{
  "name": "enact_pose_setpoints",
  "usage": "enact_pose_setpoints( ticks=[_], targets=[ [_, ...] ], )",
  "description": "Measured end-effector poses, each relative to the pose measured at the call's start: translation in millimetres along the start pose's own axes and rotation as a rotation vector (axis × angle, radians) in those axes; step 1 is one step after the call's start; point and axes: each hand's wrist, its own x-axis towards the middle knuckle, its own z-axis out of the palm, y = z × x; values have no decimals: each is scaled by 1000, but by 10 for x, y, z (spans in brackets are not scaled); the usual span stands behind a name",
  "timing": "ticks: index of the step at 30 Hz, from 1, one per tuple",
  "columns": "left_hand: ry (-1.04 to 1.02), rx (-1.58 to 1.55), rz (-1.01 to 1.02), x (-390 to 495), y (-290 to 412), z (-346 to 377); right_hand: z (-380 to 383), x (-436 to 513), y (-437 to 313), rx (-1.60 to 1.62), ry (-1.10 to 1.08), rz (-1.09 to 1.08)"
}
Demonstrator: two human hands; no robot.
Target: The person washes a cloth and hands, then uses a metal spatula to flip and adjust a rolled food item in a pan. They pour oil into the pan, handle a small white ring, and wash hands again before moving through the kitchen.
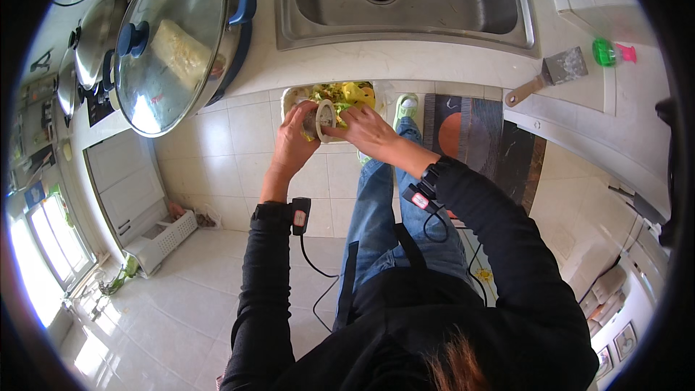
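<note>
A mesh sink strainer (pixel 326 114) with a pale rim is tilted on its side above a waste bin (pixel 288 102). My left hand (pixel 293 138) grips the strainer around its mesh body. From the other side, my right hand (pixel 372 130) has its fingers at the rim, the thumb side lapping over it. Inside the bin lie leafy vegetable scraps (pixel 331 90) and yellow peel (pixel 358 93), partly hidden by my hands. What the strainer holds is hard to make out.
The counter edge and a stainless steel sink (pixel 336 35) are just beyond the bin. A large lidded pan (pixel 163 87) overhangs at left. A scraper (pixel 548 76) lies at right. My legs (pixel 374 201) and a patterned mat (pixel 461 125) are below.
</note>
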Motion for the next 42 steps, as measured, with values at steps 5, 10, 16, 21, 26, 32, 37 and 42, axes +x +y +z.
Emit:
enact_pose_setpoints(
  ticks=[5, 10, 16, 21, 26, 32, 37, 42],
  targets=[
    [64, 32, 57, -43, -10, -18, -49, 3, 106, -44, -15, -6],
    [64, 20, -81, -59, -38, -40, 17, -108, 172, -208, -19, 61],
    [78, -105, -85, -68, -55, 3, 72, -73, 92, -263, -131, 79],
    [44, -103, -157, -97, -17, -20, 54, -80, 96, -78, 137, 58],
    [49, -276, -206, -82, 326, -184, -170, -43, 43, -101, -44, 113],
    [169, -665, -100, 502, 1044, -548, -1110, -36, 374, 257, 309, 387],
    [307, -399, -111, 1406, 1240, -539, -1486, 338, 1670, 481, 647, 662],
    [382, -313, -304, 1790, 1250, -285, -1676, 820, 2706, 209, 708, 597]
  ],
)
